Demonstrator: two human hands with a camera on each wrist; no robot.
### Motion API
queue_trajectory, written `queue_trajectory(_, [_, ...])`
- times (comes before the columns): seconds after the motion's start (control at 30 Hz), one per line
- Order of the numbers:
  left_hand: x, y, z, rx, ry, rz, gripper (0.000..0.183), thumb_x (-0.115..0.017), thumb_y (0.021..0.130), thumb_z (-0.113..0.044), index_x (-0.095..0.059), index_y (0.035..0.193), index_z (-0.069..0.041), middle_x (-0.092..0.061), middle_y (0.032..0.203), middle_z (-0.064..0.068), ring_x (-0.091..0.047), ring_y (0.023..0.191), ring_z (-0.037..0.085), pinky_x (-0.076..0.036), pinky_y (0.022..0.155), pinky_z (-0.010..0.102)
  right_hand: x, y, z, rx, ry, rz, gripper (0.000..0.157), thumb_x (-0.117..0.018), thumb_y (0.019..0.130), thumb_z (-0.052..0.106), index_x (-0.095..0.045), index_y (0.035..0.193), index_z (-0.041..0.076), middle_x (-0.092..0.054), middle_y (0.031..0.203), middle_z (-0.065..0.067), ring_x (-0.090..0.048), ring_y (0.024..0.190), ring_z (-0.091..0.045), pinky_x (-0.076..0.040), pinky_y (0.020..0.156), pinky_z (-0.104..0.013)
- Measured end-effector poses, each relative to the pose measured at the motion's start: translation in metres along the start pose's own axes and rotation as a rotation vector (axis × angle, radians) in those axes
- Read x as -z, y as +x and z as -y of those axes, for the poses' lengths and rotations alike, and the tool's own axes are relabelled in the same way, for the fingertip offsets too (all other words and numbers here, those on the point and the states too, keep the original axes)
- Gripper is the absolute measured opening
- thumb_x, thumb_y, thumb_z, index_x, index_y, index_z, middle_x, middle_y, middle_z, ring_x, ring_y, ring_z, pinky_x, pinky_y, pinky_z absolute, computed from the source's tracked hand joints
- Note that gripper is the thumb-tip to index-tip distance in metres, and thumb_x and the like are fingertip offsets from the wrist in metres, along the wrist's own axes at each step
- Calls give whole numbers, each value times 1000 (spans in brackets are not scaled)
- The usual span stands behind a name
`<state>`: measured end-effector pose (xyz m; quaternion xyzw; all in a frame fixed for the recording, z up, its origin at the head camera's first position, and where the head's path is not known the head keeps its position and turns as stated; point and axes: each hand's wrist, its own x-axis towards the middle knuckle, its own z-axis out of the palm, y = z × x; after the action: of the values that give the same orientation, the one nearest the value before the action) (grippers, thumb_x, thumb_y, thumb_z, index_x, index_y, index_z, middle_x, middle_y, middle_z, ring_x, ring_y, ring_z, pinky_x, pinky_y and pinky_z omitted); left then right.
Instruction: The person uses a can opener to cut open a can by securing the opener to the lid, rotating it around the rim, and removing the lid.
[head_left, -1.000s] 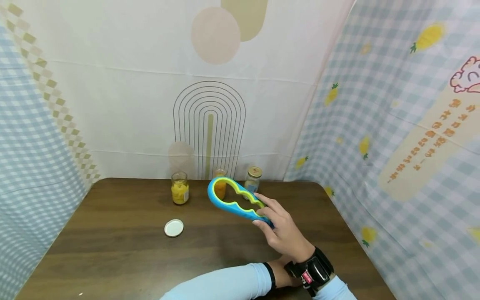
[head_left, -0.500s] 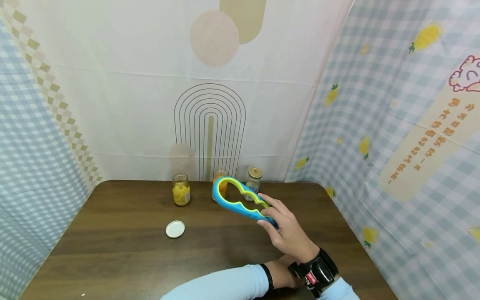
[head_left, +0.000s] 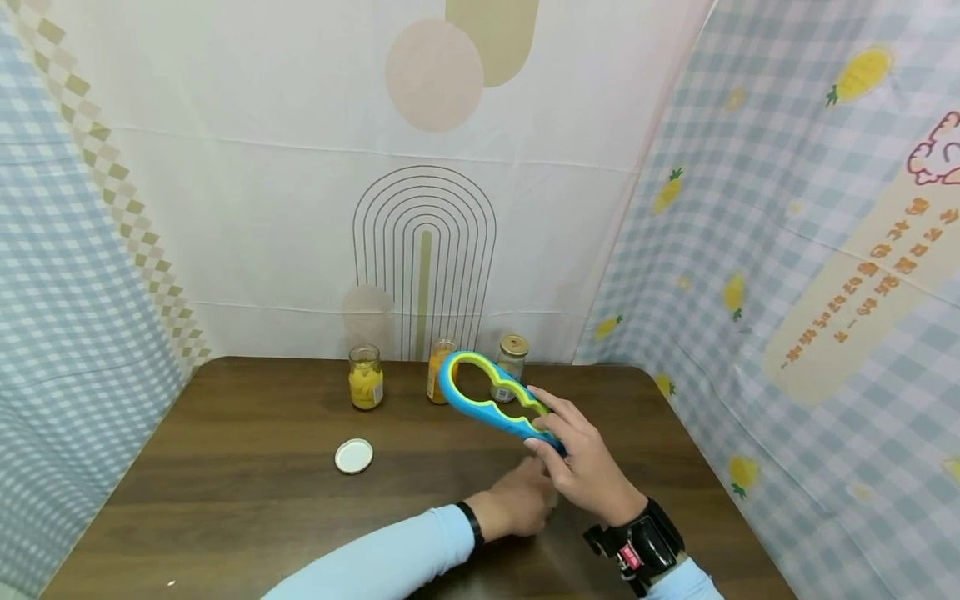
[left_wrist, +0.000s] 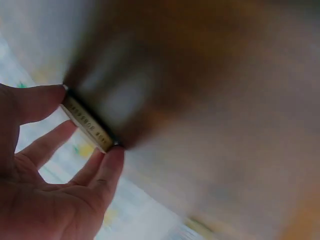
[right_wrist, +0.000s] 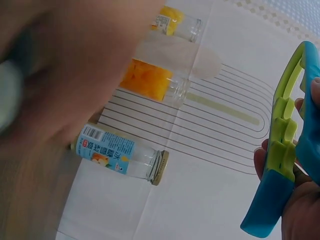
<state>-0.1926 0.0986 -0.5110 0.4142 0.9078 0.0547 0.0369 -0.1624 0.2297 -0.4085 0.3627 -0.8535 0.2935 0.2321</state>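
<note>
My right hand (head_left: 592,467) grips a blue and lime-green jar opener (head_left: 491,414) by its narrow end, its wide loop pointing left above the table. The wavy inner edge of the opener shows at the right of the right wrist view. Just below that hand, my left hand (head_left: 521,498) is palm-down in the head view. In the left wrist view its thumb and fingers pinch a gold-rimmed jar lid (left_wrist: 87,124) by the edge. A white-faced lid (head_left: 354,456) lies flat on the table, left of both hands.
Along the back of the table (head_left: 247,450) stand a lidless jar of yellow fruit (head_left: 366,387), a jar of orange fruit (head_left: 435,375) and a gold-lidded jar (head_left: 512,354) with a blue label. Patterned cloths (head_left: 285,233) hang behind and at both sides.
My left hand has come out from under the right wrist, moving left and forward into view. The right hand with the jar opener has shifted slightly right.
</note>
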Motion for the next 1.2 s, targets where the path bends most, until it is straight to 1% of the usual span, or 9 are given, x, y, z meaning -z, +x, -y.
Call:
queue_trajectory(0.03, [2, -5, 9, 29, 20, -13, 47, -80, 94, -26, -67, 139, -20, -63, 144, -3, -54, 132, 17, -50, 110, 30, 0, -1, 0, -3, 1, 1, 14, -74, 99, 6, -69, 109, 14, -54, 160, -18, -60, 135, -29, -58, 91, -40])
queue_trajectory(0.1, [4, -16, 30, 91, 42, -34, 46, -82, 92, -29, -69, 136, -22, -65, 136, 4, -58, 121, 22, -56, 98, 32, 1, -2, -2, -12, -1, 3, 14, -74, 100, 6, -68, 110, 14, -54, 160, -18, -60, 134, -29, -57, 90, -39])
queue_trajectory(0.2, [8, -33, 61, 189, -58, -67, 43, -83, 91, -24, -71, 132, -17, -65, 122, 11, -60, 106, 26, -59, 82, 33, 1, -3, -3, -25, -1, 5, 12, -73, 101, 7, -68, 110, 14, -54, 160, -19, -60, 132, -28, -57, 89, -38])
queue_trajectory(0.27, [9, -45, 82, 223, -104, -110, 41, -82, 90, -20, -71, 129, -13, -64, 116, 15, -60, 101, 29, -58, 78, 35, 2, -3, -4, -33, -6, 3, 11, -73, 101, 8, -69, 110, 14, -54, 160, -19, -61, 130, -28, -56, 88, -37])
queue_trajectory(0.4, [12, -67, 114, 271, -164, -151, 40, -80, 95, -20, -70, 131, -7, -63, 116, 19, -58, 101, 31, -57, 80, 41, 2, -4, -8, -44, -11, -4, 11, -73, 101, 8, -68, 109, 14, -53, 160, -17, -61, 128, -27, -54, 88, -34])
queue_trajectory(0.5, [12, -79, 130, 329, -217, -158, 39, -78, 99, -22, -70, 134, -7, -60, 119, 20, -57, 104, 33, -58, 83, 46, 2, -5, -9, -36, -12, -9, 12, -73, 100, 7, -68, 109, 14, -53, 160, -18, -62, 125, -28, -54, 87, -34])
queue_trajectory(0.63, [10, -88, 141, 411, -320, -165, 39, -77, 100, -21, -69, 136, -8, -58, 123, 19, -56, 112, 34, -57, 93, 48, 2, -5, -11, -43, -16, -11, 13, -74, 100, 7, -68, 109, 14, -54, 160, -18, -62, 125, -28, -54, 86, -34])
queue_trajectory(0.8, [9, -89, 145, 465, -399, -152, 41, -79, 98, -19, -69, 137, -10, -56, 124, 17, -54, 117, 33, -55, 99, 50, 3, -7, -11, -44, -35, -9, 14, -73, 100, 7, -68, 109, 15, -54, 159, -18, -62, 130, -28, -53, 88, -35])
queue_trajectory(1.2, [15, -85, 147, 462, -404, -131, 53, -84, 94, -23, -66, 141, -7, -59, 126, 18, -56, 118, 35, -54, 99, 51, 1, -7, -14, -63, -30, 1, 11, -72, 102, 9, -68, 109, 15, -55, 159, -18, -62, 131, -28, -55, 89, -39])
